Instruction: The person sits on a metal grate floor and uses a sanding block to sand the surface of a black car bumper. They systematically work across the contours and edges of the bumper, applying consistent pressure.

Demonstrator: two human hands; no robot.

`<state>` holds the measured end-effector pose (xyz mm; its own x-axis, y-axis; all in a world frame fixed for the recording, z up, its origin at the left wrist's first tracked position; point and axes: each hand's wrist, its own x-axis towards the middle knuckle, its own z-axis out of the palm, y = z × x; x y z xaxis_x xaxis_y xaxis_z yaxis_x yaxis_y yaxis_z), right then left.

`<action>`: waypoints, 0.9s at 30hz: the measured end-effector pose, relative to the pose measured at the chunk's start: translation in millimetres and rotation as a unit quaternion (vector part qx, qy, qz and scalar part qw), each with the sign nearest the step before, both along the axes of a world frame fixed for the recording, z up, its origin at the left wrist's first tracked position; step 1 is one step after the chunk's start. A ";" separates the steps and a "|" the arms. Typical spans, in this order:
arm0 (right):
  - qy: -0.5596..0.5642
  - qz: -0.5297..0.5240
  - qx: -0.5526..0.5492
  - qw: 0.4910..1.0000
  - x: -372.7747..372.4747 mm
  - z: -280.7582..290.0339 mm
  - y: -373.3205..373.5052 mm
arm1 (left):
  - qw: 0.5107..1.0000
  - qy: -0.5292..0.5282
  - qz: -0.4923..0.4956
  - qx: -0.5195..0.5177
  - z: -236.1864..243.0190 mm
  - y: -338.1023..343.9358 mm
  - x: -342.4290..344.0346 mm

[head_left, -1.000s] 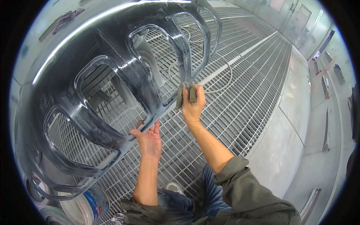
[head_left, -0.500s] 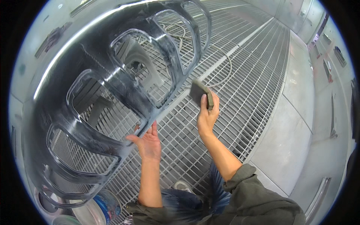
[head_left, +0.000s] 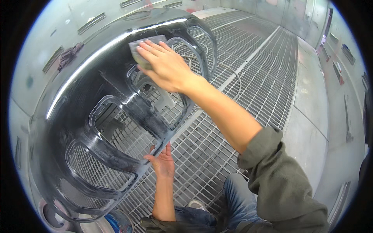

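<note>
A glossy black moulded panel (head_left: pixel 70 120) with several openings and pale, dusty patches fills the left of the head view. My right hand (head_left: pixel 165 66) lies over a grey-green rectangular pad (head_left: pixel 134 50), its fingers stretched across it, holding it against the panel's upper surface just above a middle opening. My left hand (head_left: pixel 163 163) grips the panel's lower edge from below, thumb at the edge and other fingers partly hidden.
Metal floor grating (head_left: pixel 244 120) surrounds the panel, with a pale hose (head_left: pixel 237 81) lying on it. Round containers (head_left: pixel 54 215) stand at the lower left. A crumpled dark cloth (head_left: pixel 69 56) and slotted fixtures (head_left: pixel 91 23) are on the pale wall. My legs show below.
My right hand and pad have moved from beside the lower edge up and leftward onto the panel's upper surface. My left hand still holds the edge; the panel appears lower in view.
</note>
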<state>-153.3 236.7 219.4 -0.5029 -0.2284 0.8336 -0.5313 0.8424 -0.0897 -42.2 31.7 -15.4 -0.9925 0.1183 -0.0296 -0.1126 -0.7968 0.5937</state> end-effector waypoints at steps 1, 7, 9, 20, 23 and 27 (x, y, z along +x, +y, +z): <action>0.005 -0.008 0.020 1.000 -12.7 6.3 -1.7 | 1.000 0.004 -0.002 -0.005 -0.1 -2.5 -2.0; 0.032 -0.012 -0.176 0.984 46.8 -70.9 -11.5 | 0.999 -0.034 0.023 0.007 17.2 -6.3 -0.1; 0.032 -0.035 -0.261 0.964 65.6 -138.3 -20.8 | 1.000 -0.014 0.000 0.024 9.4 -6.4 -2.4; -0.076 -0.063 -0.545 0.833 73.6 -181.7 -56.5 | 0.999 0.023 0.029 -0.016 22.0 -3.5 -0.1; -0.061 -0.109 -0.569 0.813 54.4 -164.9 -24.5 | 0.999 0.018 0.025 -0.032 27.0 10.7 1.9; -0.082 -0.053 -0.522 0.847 103.8 -184.3 -106.0 | 0.999 0.014 0.020 -0.045 24.0 3.6 -1.3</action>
